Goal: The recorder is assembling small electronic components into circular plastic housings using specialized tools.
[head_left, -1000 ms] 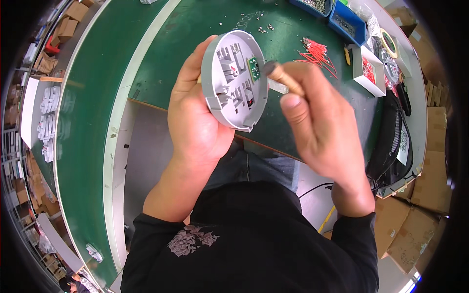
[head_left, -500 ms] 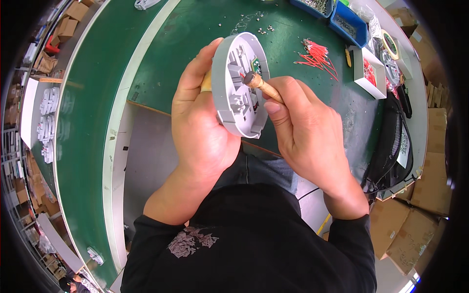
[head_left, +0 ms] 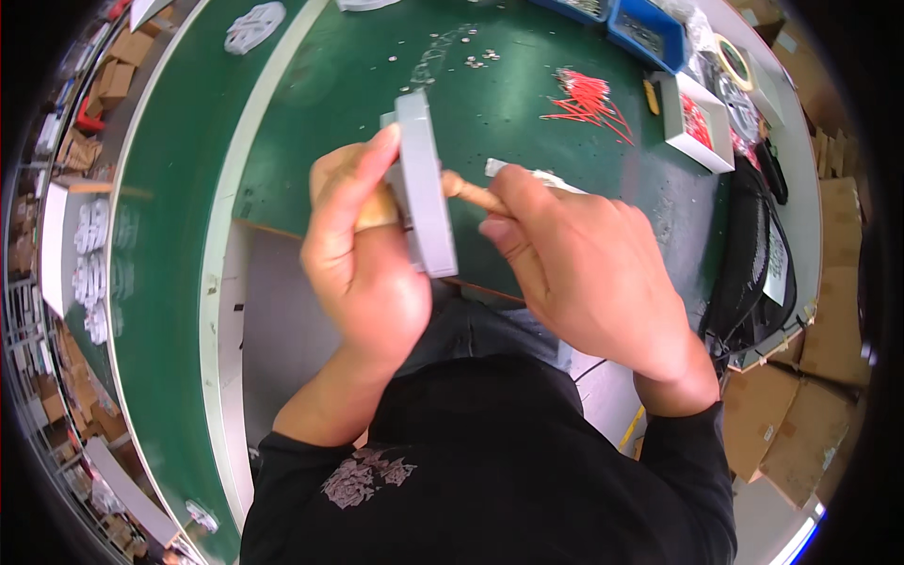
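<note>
My left hand [head_left: 369, 273] is closed around a grey plastic housing [head_left: 427, 188], held on edge above the near side of the green bench. The housing is seen edge-on, so its inside is hidden. Something yellow [head_left: 379, 209] shows between the left fingers and the housing. In my right hand [head_left: 598, 268], a slim wooden-handled tool [head_left: 476, 193] is pinched between thumb and forefinger. Its rounded wooden end points left, at the housing's right side; whether they touch, I cannot tell. The tool's far tip is out of sight.
Red wires [head_left: 586, 97] lie on the green bench [head_left: 348, 104], with small metal parts [head_left: 482, 59] scattered farther left. A blue bin [head_left: 645, 38], a white box of red parts [head_left: 697, 122] and a black bag [head_left: 749, 254] line the right side. A green conveyor [head_left: 165, 311] runs along the left.
The housing has turned from showing its open inside to edge-on and shifted slightly left. The tool has moved left and lower with my right hand. A grey part has come farther into view on the conveyor.
</note>
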Tool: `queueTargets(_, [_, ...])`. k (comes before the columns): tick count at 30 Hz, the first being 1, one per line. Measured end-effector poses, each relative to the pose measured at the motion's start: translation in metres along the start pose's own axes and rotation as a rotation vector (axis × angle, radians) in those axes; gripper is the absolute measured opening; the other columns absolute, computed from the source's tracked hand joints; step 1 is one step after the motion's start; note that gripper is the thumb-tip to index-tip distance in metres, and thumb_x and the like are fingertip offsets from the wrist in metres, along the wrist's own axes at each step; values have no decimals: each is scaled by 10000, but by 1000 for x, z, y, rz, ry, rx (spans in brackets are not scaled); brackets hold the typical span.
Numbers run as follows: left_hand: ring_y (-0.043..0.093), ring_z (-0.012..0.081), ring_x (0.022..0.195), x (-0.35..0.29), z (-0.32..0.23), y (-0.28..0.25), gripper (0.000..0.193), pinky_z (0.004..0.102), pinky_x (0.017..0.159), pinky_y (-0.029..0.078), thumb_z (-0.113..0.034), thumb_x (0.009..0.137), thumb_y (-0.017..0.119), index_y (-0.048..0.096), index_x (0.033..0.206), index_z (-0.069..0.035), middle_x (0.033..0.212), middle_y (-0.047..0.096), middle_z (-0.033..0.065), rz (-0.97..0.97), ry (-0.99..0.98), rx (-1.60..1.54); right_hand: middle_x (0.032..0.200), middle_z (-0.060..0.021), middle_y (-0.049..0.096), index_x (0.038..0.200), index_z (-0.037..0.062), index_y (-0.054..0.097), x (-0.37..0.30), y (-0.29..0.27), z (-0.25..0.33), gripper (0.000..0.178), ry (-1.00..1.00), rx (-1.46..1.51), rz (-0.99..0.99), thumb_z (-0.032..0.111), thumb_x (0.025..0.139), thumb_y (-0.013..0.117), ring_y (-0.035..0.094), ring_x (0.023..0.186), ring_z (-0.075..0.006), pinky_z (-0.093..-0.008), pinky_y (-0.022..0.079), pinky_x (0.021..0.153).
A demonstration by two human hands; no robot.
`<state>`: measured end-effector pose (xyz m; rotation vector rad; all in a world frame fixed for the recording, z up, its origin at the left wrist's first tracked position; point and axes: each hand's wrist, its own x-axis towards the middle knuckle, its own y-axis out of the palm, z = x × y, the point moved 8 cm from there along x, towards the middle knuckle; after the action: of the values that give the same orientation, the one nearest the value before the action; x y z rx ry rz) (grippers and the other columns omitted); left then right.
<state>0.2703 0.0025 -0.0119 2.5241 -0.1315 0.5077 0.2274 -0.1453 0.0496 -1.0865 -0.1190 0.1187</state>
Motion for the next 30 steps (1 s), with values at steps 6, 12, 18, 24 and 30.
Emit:
queueTargets(6, [611,215,1009,67,-62,-67,304,342,948,487,-34,1035,482,746,1176,-83,1090,579,77,-49,392,1217,742,-163,609,977,7,648,17,-15,-61,196,-33,29,-96,199,946,674,562,607,-335,-404,453,581])
queueTargets(12, [628,329,1008,187,-104,-323,518,437,947,492,13,868,482,733,1232,-256,1174,601,202,-160,-119,2174,745,-178,639,981,-16,680,47,-34,-137,205,158,-48,-193,152,868,711,569,639,-354,-427,478,651])
queueTargets(18, [485,366,1296,219,-42,-289,525,457,1096,386,-159,874,650,585,1392,-218,1358,554,210,-13,30,2121,915,-220,679,935,0,686,67,-11,-143,164,132,-211,-122,157,899,655,663,876,-412,-489,526,768])
queueTargets(24, [452,355,1365,283,32,-172,683,416,1136,385,-310,772,831,579,1391,-170,1459,456,179,365,285,1532,925,-222,673,954,-1,642,58,-13,-135,145,150,-315,-125,138,922,619,642,895,-433,-507,508,779])
queueTargets(30, [549,301,1265,323,75,-227,699,386,1034,474,-326,758,844,585,1387,-167,1415,500,149,410,-176,1500,820,-132,648,1035,-1,635,44,-56,-124,169,221,4,-311,150,960,643,633,747,-253,-373,498,697])
